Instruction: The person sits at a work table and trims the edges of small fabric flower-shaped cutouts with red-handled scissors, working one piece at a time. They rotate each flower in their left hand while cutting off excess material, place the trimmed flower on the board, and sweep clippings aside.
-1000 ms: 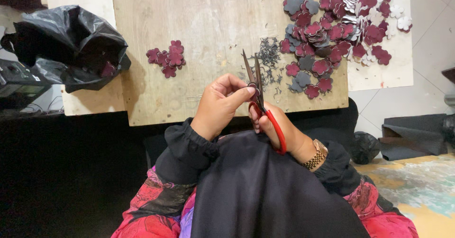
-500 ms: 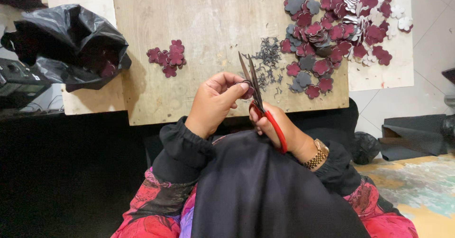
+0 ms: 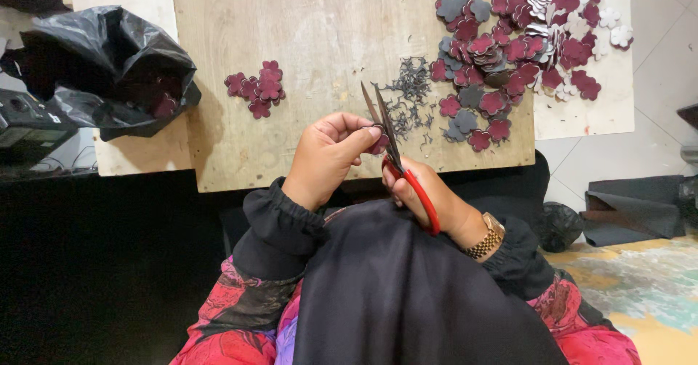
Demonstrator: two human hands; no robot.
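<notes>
Table [image 3: 305, 38]: raw wood, matt, scuffed. Scissors [image 3: 392, 147]: dark metal blades, glossy red plastic handles. Bag [image 3: 109, 67]: shiny black plastic, crinkled.

A wooden board [image 3: 305, 52] fills the centre. At ten o'clock sits a crumpled black plastic bag [image 3: 102, 67]. At one o'clock lies a heap of maroon and grey flower-shaped cutouts [image 3: 523, 45]; a smaller maroon cluster [image 3: 256, 87] lies at eleven. Dark trimmings [image 3: 411, 92] scatter near centre.

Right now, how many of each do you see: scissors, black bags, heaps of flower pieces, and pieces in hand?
Scissors, in the right hand: 1
Black plastic bag: 1
Heaps of flower pieces: 2, small heap and large heap
Flower piece in the left hand: 1
Total: 5
</notes>
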